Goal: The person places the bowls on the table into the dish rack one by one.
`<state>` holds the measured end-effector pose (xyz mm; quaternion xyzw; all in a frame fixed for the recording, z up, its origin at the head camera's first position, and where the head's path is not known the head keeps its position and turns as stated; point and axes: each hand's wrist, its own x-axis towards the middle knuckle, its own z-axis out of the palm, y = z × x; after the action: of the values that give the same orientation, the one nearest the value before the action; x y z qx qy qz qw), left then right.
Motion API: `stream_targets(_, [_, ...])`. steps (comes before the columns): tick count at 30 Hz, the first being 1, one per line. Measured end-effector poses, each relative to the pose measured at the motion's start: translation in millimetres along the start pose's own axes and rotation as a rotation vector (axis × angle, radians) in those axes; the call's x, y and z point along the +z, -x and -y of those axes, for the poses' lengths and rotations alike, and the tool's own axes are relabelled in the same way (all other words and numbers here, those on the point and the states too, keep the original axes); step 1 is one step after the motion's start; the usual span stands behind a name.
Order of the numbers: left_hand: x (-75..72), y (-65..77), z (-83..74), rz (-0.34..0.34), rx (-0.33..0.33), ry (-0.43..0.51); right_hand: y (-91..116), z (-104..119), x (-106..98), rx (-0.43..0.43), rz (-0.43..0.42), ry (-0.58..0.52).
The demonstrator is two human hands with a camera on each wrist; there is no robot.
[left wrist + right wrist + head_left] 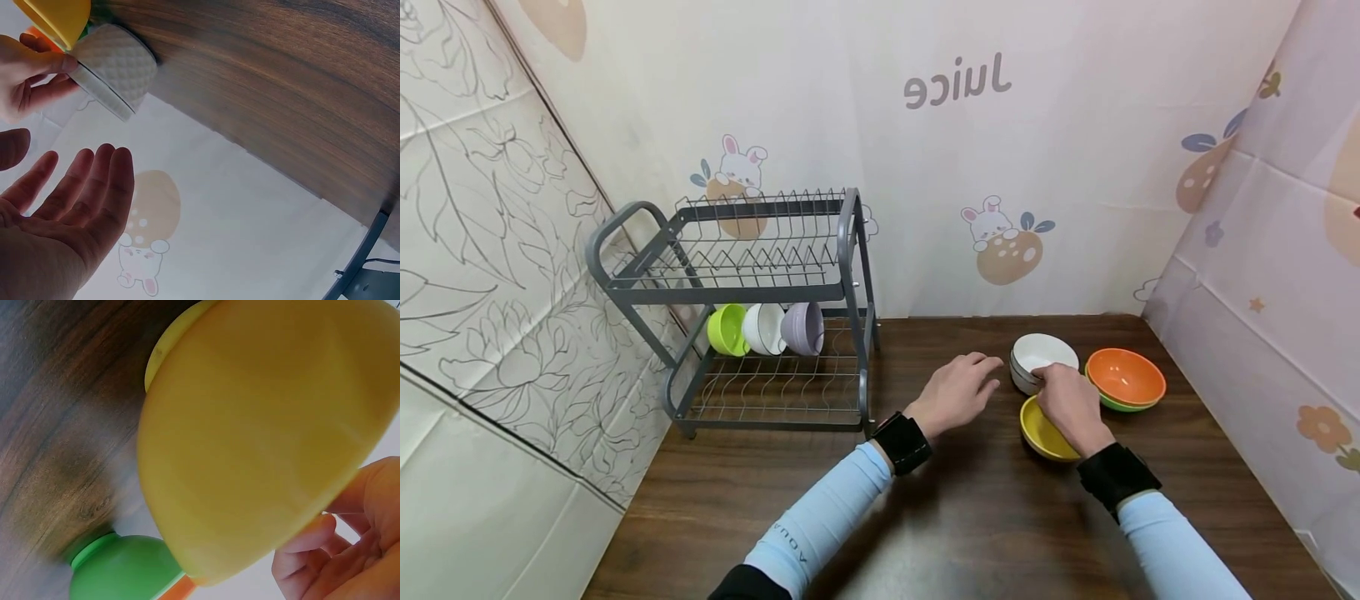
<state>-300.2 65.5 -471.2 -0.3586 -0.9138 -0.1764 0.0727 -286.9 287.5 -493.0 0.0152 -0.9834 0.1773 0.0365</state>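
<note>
My right hand (1071, 408) reaches over a yellow bowl (1042, 433) and pinches the near rim of the upper of two stacked white bowls (1045, 350). In the left wrist view, the thumb lies on the rim of a white bowl (122, 65) with a dimpled outer wall. The yellow bowl (262, 437) fills much of the right wrist view, the right fingers (306, 540) beyond its rim. My left hand (955, 393) hovers left of the white bowls, holding nothing, its fingers (115, 187) stretched out and slightly bent.
Right of the white bowls, an orange bowl (1126, 377) sits in a green bowl (1123, 407). At left stands a grey two-tier dish rack (730, 294); its lower tier holds green (727, 330), white (763, 328) and purple cups (803, 327) on their sides. Printed cloth walls (925, 167) border the wooden table (955, 533).
</note>
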Motion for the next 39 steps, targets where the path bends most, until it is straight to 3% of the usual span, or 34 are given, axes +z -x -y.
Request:
stream_targets(16, [-12.2,2.5,2.2,-0.042,0.018,-0.009,1.7,-5.3,1.8,-0.042,-0.07,0.028])
stream_targets(26, [-12.7,3.9,6.8,-0.055,0.002,0.014,7.4,-9.2,3.0,-0.121,-0.195,0.033])
stream_targets(39, [-28.3,8.2,16.0,-0.076,-0.023,0.02,18.4,-0.4,-4.3,-0.196,-0.344,0.012])
